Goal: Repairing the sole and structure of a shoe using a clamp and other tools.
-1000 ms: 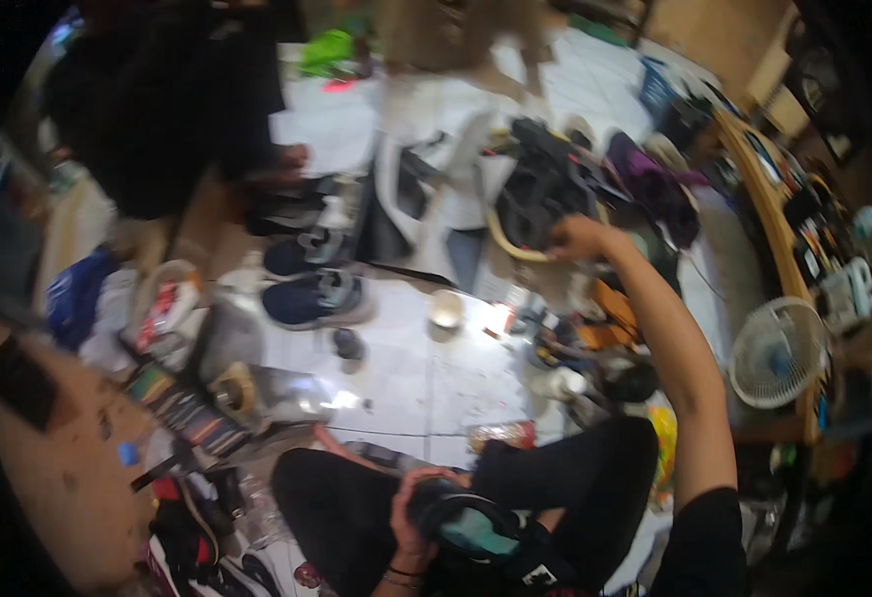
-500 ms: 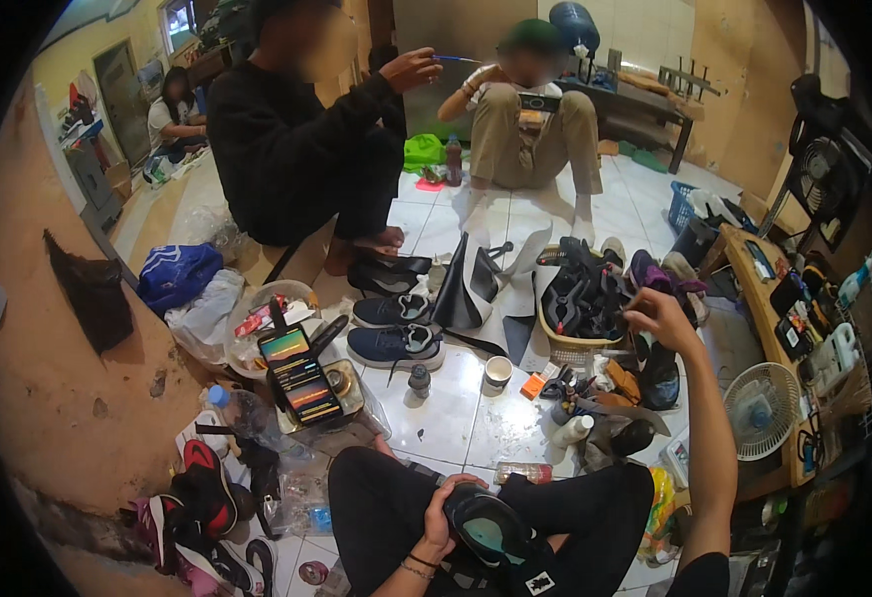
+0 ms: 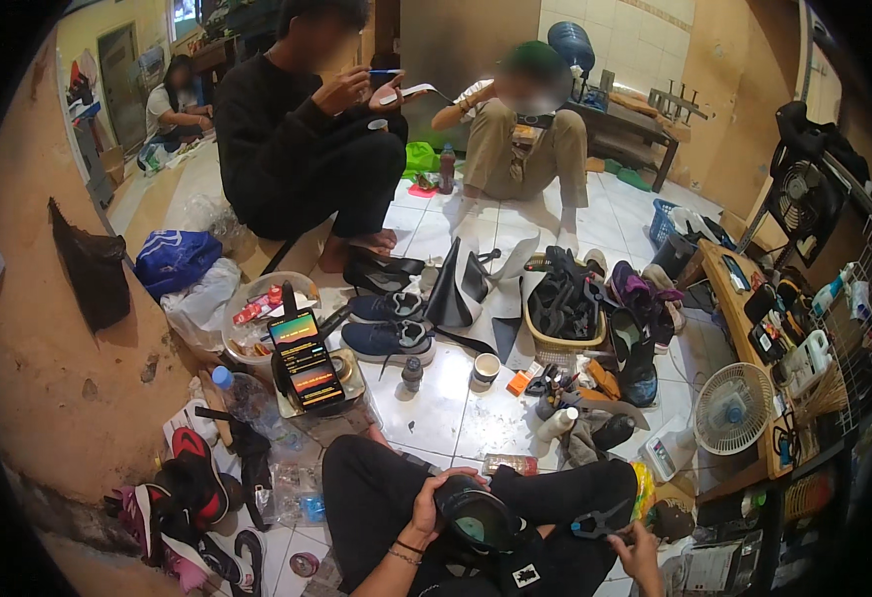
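The left hand [image 3: 424, 517] curls its fingers [image 3: 443, 481] over the near-left rim of a dark rounded shoe with a teal lining [image 3: 478, 517], which rests on the person's lap between black-trousered knees. The right hand [image 3: 642, 552] sits low at the near right, fingers bent around a small dark tool [image 3: 595, 522]; how tightly they close I cannot tell.

On the white tiled floor [image 3: 446, 403] beyond the knees, a woven tan basket [image 3: 555, 346] holds a heap of black shoes and straps. To the left, a round pale tub [image 3: 247, 323] carries small tubes and packets, with a black tray of coloured strips [image 3: 306, 363] leaning just beside it. A pair of dark blue sneakers [image 3: 388, 323] lies between tub and basket, and a small white cup [image 3: 485, 370] stands near them. A white bottle [image 3: 558, 423] lies on its side among rags. A white desk fan [image 3: 732, 408] stands at the right by a cluttered wooden bench [image 3: 729, 298]. A blue plastic crate [image 3: 663, 224] sits farther back.
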Available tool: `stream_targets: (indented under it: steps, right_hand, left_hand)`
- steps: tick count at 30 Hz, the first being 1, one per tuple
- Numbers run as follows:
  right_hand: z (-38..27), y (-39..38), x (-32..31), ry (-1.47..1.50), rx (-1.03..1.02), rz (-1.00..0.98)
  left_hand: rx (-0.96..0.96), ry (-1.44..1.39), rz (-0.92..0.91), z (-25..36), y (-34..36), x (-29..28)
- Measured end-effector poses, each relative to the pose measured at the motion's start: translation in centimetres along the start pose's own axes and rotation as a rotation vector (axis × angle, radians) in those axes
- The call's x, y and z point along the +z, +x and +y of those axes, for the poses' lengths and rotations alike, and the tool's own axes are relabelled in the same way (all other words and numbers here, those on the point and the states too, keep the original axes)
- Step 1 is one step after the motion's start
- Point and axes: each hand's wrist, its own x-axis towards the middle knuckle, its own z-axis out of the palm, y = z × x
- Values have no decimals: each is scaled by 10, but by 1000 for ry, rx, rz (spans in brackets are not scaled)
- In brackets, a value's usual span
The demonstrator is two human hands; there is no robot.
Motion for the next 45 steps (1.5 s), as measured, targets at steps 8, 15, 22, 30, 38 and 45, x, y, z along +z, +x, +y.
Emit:
stream_targets:
  steps: [8,15,22,30,38,45]
  right_hand:
    - [-36,20,-4,-364,-72,169]
    - [-34,56,56,-447,-231,41]
    - [-10,62,69,-297,-178,164]
    - [-11,65,72,-180,-135,215]
    - [-7,68,71,-159,-116,218]
    - [-8,67,71,-158,-117,225]
  left_hand:
    - [43,-6,-21,0,-6,-4]
    - [72,6,-31,-1,-7,-9]
    - [92,5,-21,-3,-4,-8]
    - [101,8,12,-4,-3,-7]
    - [110,-4,9,-7,-2,-10]
    - [116,10,15,-8,0,-10]
